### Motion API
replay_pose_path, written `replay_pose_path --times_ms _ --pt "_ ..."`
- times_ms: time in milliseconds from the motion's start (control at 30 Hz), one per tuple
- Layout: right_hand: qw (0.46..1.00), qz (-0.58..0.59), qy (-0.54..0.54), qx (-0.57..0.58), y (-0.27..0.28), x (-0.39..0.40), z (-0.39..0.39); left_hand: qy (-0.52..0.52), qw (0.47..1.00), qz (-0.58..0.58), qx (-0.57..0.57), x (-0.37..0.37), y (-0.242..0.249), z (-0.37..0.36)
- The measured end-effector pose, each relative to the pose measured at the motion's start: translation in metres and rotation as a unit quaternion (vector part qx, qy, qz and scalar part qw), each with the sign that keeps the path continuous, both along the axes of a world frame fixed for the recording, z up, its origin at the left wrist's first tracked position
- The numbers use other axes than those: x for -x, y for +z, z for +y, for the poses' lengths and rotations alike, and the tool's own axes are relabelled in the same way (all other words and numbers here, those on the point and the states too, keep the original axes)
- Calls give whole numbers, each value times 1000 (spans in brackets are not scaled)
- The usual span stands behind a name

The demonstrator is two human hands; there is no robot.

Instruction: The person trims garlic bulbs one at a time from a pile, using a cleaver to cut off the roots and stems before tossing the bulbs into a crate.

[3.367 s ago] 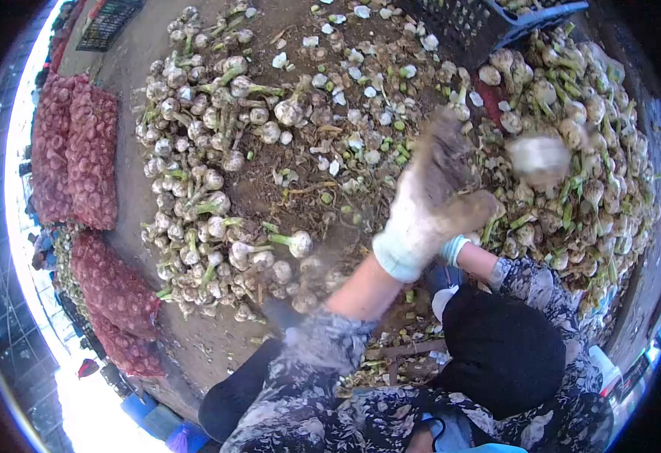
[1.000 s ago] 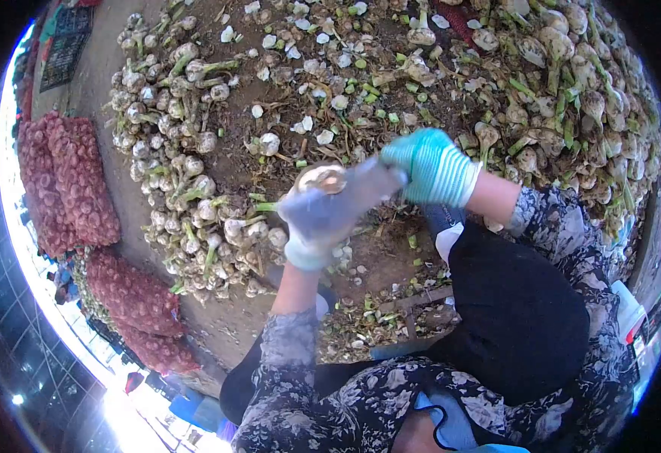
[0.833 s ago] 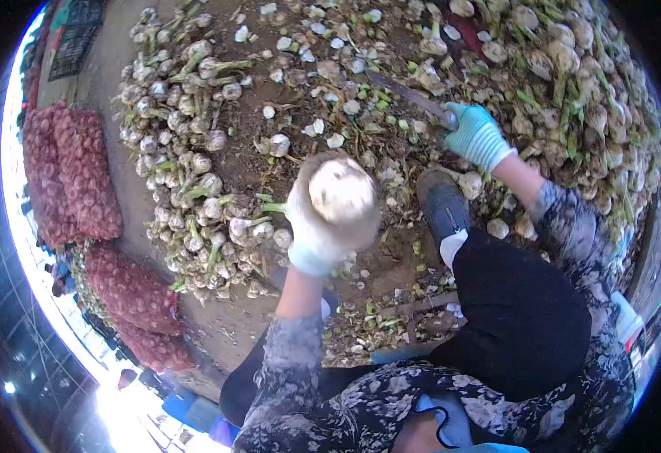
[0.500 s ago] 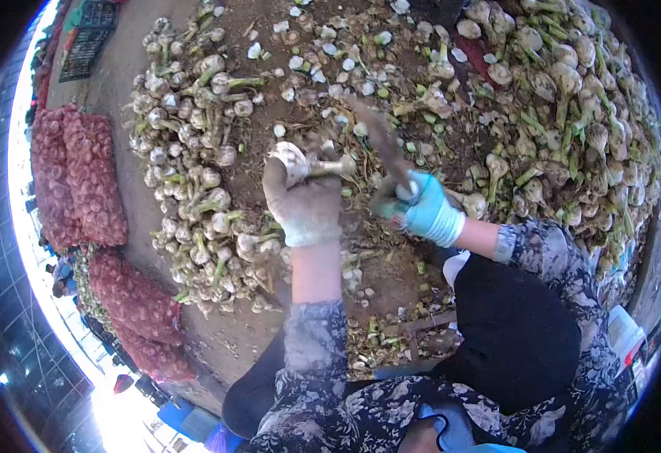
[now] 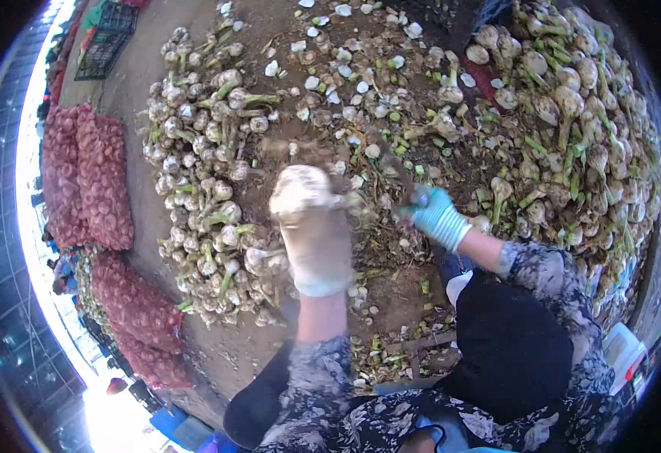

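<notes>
My left hand (image 5: 317, 245), in a pale dirty glove blurred by motion, is closed on a garlic bulb (image 5: 300, 192) at the centre. The bulb's stem points right, toward a knife. In a teal and white glove, my right hand (image 5: 434, 214) grips the handle of the knife (image 5: 392, 162), whose dark blurred blade slants up and left. The blade and the bulb are apart. Below both hands lie cut stems and peelings (image 5: 375, 208) on the soil.
Garlic bulbs (image 5: 209, 196) lie in a long pile at left, and a larger heap of garlic with stems (image 5: 572, 113) rises at right. Red mesh sacks (image 5: 89, 177) stand farther left, below a dark crate (image 5: 105, 47). A white container (image 5: 623, 349) sits at lower right.
My left hand has moved down and slightly right with the bulb. The knife blade has dropped lower. The surrounding view has shifted slightly.
</notes>
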State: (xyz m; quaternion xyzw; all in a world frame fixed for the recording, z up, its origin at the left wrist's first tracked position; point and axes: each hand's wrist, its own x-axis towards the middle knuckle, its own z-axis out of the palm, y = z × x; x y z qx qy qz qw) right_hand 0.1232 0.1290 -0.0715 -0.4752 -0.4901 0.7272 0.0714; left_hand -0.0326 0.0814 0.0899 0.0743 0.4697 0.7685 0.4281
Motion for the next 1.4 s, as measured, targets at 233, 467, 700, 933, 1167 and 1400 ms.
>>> replay_pose_path --times_ms 233,467,700,933,1167,1400 --pt "886 102 190 -411 112 -4 52 -255 936 201 140 29 -49 -31" --pt "818 4 314 -482 110 -4 48 -201 969 -144 12 17 -37 -39" --pt "936 -156 184 -255 74 -21 52 -289 944 142 75 23 -52 -54" --pt "834 -1 337 -436 104 -5 38 -246 924 -292 11 31 -62 -60" --pt "932 -176 226 -224 38 -34 31 -188 967 -25 168 12 -41 -31" --pt "968 -115 202 -95 20 -12 8 -247 952 177 -31 -85 12 43"
